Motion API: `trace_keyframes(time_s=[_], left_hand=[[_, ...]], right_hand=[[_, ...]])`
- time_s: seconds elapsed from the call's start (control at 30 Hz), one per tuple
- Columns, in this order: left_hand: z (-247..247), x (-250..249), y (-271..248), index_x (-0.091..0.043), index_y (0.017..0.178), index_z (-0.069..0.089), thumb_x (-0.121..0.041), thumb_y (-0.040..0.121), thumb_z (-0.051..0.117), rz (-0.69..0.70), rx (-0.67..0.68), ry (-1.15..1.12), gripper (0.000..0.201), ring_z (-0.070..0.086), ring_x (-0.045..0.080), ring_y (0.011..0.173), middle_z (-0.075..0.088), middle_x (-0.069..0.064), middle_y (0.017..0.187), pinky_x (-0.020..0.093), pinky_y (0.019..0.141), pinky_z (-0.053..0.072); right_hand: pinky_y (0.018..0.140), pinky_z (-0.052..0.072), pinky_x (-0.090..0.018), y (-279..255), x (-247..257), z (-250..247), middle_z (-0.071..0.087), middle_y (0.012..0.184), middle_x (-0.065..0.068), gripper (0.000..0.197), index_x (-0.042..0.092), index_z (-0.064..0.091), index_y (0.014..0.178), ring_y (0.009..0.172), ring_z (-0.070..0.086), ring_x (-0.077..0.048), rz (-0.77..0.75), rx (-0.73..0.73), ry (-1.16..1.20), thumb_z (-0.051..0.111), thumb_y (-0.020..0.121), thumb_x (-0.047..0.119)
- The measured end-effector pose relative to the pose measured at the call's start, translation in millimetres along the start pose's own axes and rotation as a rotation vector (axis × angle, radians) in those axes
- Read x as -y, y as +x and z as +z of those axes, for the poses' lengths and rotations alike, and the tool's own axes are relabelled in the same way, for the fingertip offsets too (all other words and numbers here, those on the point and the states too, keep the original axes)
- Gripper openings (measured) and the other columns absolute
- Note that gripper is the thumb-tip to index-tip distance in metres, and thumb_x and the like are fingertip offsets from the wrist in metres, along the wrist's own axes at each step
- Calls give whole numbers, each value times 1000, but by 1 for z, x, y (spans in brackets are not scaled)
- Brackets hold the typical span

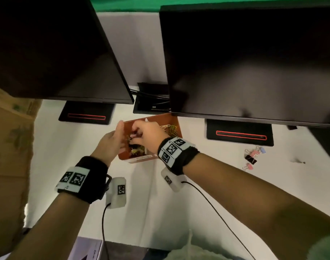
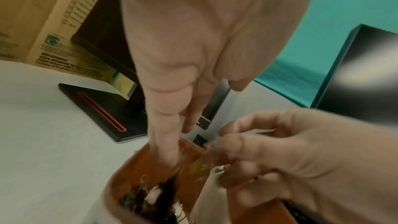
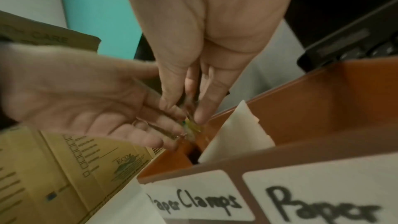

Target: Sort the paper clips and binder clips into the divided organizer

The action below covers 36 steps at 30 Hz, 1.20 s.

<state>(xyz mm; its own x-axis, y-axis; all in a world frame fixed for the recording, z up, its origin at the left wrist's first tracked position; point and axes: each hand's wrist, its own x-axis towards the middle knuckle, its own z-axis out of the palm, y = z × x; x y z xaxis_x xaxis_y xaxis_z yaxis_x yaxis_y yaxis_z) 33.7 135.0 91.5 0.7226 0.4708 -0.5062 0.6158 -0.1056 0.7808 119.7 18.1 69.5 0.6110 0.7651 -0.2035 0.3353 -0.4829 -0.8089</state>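
An orange divided organizer (image 1: 172,120) stands on the white desk under the monitors. My right hand (image 1: 137,133) hangs over its left compartment and pinches a small yellow-green clip (image 3: 191,125); blur hides what kind it is. My left hand (image 1: 115,136) is open at the organizer's left wall, fingers straight, one fingertip (image 2: 167,154) dipping inside. Several binder clips (image 1: 138,152) lie in the left compartment, labelled "Paper Clamps" (image 3: 193,202). Gold paper clips (image 1: 169,128) fill the right one. A white divider (image 3: 234,134) separates them.
Pink and black binder clips (image 1: 252,156) lie loose on the desk to the right. Two monitor bases (image 1: 86,115) (image 1: 239,135) flank the organizer, with a cable box (image 1: 151,102) behind it. A cardboard box (image 1: 10,147) stands along the left.
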Motion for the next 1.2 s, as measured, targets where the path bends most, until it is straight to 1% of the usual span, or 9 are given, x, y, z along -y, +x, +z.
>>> trace_keyframes(time_s=[0.07,0.17,0.23,0.37,0.57,0.7,0.8,1.03,1.2], left_hand=[[-2,-10,-5,-30,112,54,-66,88,23,22,54,1,54,55,18,105,55,-2,110,32,90,44],[1,-17,-11,-43,94,54,-70,86,22,108,67,23,43,56,13,102,56,-8,105,33,92,44],[11,-21,-15,-42,98,56,-71,85,25,193,48,51,44,60,12,101,61,-8,106,35,93,47],[60,-32,-26,-27,107,60,-42,94,41,404,101,122,27,60,3,96,65,-7,103,31,90,50],[177,-26,-29,-29,126,44,-29,86,61,642,406,444,44,50,9,110,42,-8,124,28,93,47],[252,-23,-30,-36,137,29,-30,84,62,643,590,652,63,32,19,130,22,-4,144,32,108,33],[296,-22,-25,-42,137,27,-27,82,63,668,630,769,68,27,25,133,17,-2,147,40,109,33],[345,-13,-8,-33,127,43,-27,75,67,770,606,978,58,40,18,109,36,-3,125,36,97,42],[343,-3,-2,-23,112,55,-13,87,58,739,565,827,28,43,13,102,42,-3,115,28,97,44]], right_hand=[[99,45,-45,6,3,8,64,105,-7,29,19,54,112,116,51,-31,19,8,-13,64,85,25],[91,51,-39,-8,-2,0,66,106,-6,27,16,56,114,103,60,-24,-42,-4,7,60,88,24],[85,54,-33,-28,-18,-13,67,105,-3,21,17,58,109,92,64,-16,-86,-42,23,58,89,22],[74,46,-19,-85,-77,-48,62,101,1,18,19,62,105,82,53,-6,-60,-174,-51,60,88,24],[96,43,-40,-185,-190,-119,54,117,-8,40,21,56,119,106,50,-29,351,-406,-390,66,81,24],[105,36,-44,-238,-244,-165,40,136,-11,53,26,43,132,124,39,-33,720,-354,-512,62,83,27],[105,38,-43,-260,-272,-183,38,137,-8,50,28,45,130,124,39,-32,820,-326,-468,62,84,21],[91,44,-30,-272,-308,-185,50,119,-7,23,16,61,109,106,54,-26,725,-254,-359,57,87,13],[89,47,-32,-260,-305,-185,61,104,-9,13,10,66,96,97,58,-26,568,-208,-301,57,87,11]])
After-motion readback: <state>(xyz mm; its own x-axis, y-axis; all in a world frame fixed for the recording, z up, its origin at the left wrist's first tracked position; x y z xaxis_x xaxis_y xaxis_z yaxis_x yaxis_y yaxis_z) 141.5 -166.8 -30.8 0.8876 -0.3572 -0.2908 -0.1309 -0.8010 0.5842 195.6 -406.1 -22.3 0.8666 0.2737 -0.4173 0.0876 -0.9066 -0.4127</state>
